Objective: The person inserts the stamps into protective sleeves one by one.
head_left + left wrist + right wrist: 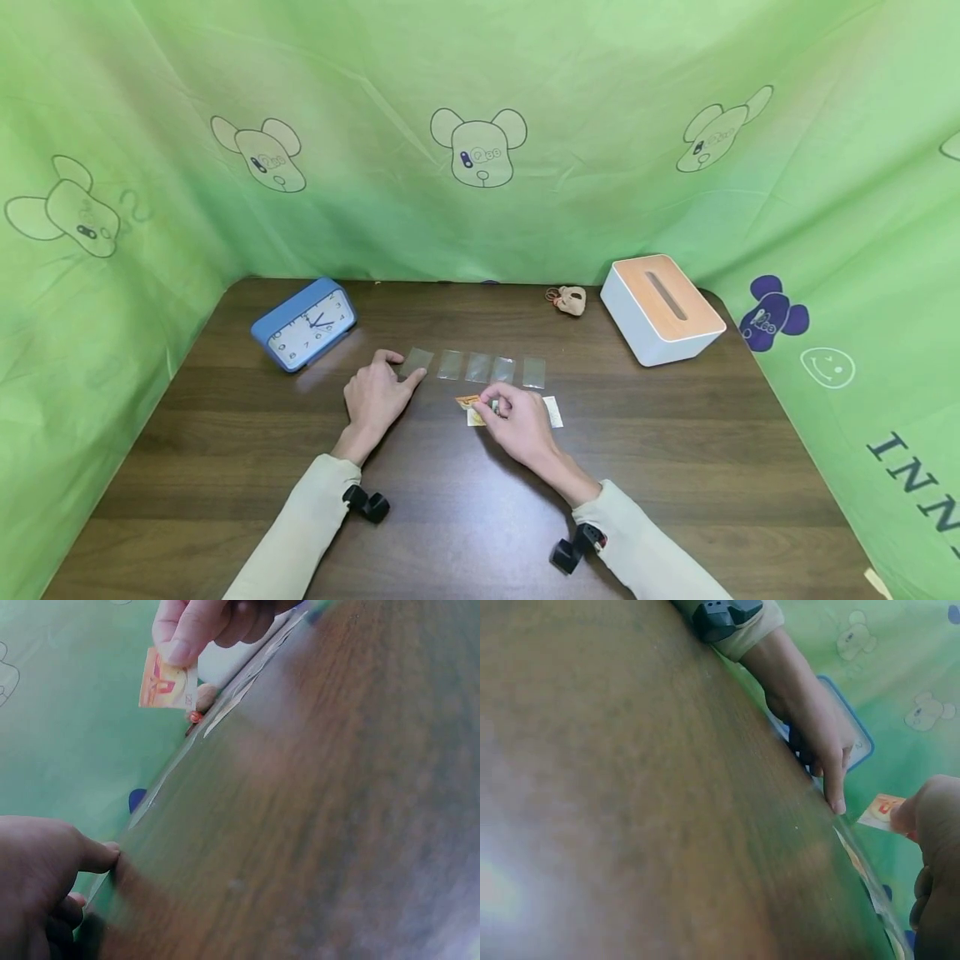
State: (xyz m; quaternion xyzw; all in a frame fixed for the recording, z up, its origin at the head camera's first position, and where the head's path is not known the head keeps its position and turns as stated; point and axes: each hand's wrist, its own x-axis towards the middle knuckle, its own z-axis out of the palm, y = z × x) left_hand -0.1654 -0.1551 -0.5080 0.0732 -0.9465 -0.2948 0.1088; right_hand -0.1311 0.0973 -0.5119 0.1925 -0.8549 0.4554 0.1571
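My left hand rests at the left end of a row of small clear plastic sleeves. Its straight thumb touches the lower edge of the leftmost sleeve, and the index finger lies by that sleeve's left side. Between thumb and index finger my right hand pinches a small orange-and-white stamp, raised above the table. Under and beside the right hand, other small stamps lie on the wood, among them a yellowish one and a pale one; the hand partly covers this group.
More clear sleeves lie in a line across the brown table. A blue clock stands at the back left. At the back right are a white tissue box with a wooden lid and a small beige pouch. Green cloth hangs behind.
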